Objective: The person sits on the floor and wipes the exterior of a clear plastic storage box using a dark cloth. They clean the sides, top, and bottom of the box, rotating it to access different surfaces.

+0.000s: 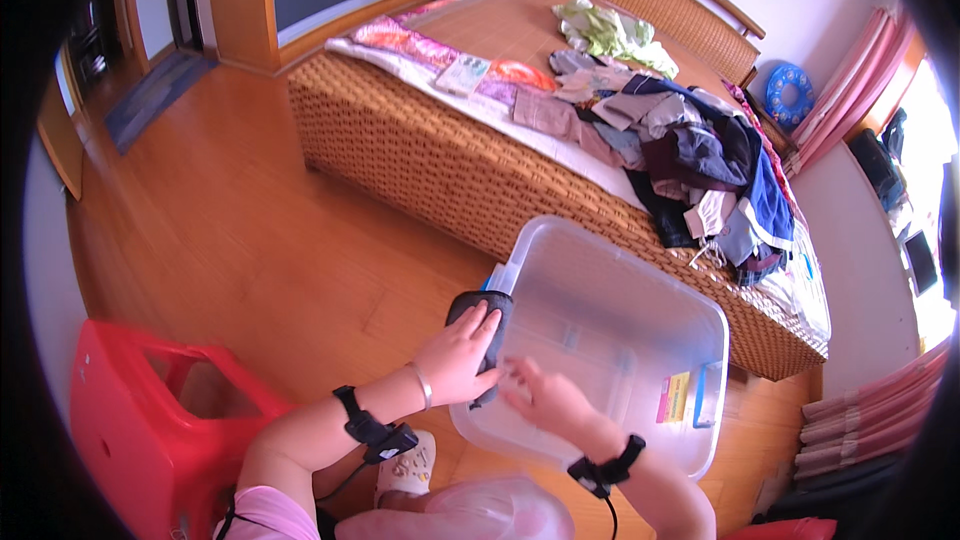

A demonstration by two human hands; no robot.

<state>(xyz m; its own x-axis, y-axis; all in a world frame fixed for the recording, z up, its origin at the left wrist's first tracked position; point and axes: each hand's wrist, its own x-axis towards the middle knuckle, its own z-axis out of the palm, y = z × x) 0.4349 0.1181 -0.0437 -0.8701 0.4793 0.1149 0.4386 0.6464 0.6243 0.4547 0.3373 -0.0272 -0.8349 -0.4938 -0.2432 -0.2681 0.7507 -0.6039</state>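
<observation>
My left hand (459, 360) lies over a dark grey folded cloth (480, 307) at the left rim of a clear plastic storage bin (615, 240), with the fingers spread across it and the thumb at its edge. Just right of it, my right hand (546, 399) hangs over the near left part of the bin. Its fingers are loosely bent and blurred by motion, and nothing shows in them. The bin stands on the floor against the foot of the bed, with a blue handle (702, 394) and a printed label (673, 397) on its right wall.
A heap of clothes (675, 135) covers the near right of the woven-rattan bed (405, 142). Beyond it lies a light green cloth (615, 34). A red plastic stool (142, 420) stands at my left. Pink curtains (874, 412) hang at the right.
</observation>
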